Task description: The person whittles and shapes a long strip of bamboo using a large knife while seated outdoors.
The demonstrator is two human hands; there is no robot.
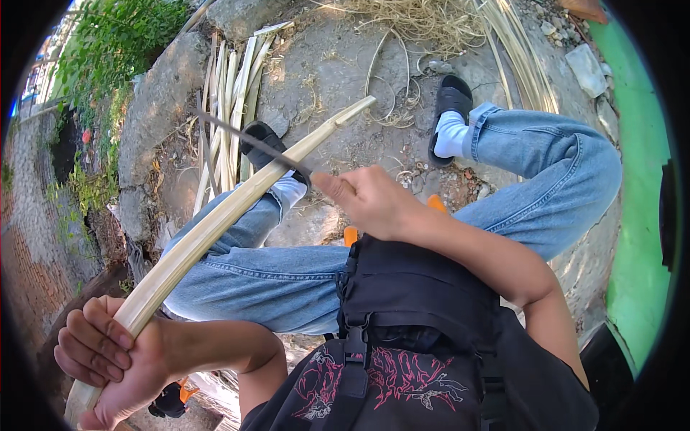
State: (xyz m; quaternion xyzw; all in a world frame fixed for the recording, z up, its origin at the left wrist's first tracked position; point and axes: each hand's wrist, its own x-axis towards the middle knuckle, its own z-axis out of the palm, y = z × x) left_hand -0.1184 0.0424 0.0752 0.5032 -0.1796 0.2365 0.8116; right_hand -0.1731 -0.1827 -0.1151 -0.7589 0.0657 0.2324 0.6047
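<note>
My left hand (118, 355) is wrapped round the lower end of a long pale bamboo strip (215, 222), which slants up and to the right across my left leg. In my right hand (374, 201) is the handle of a long, thin, dark-bladed knife (244, 136). Its blade lies across the strip's upper part, pointing to the upper left, and looks to be touching it. Most of the handle is hidden by my fingers. The strip's far end (363, 104) is free and looks rough.
Split pale strips (233, 93) lie in a bundle beyond my left foot. Another bundle (528, 57) and a heap of curly shavings (424, 21) lie at the far right and top. My sandalled feet rest on rough ground. A green surface (632, 215) edges the right; rocks and plants border the left.
</note>
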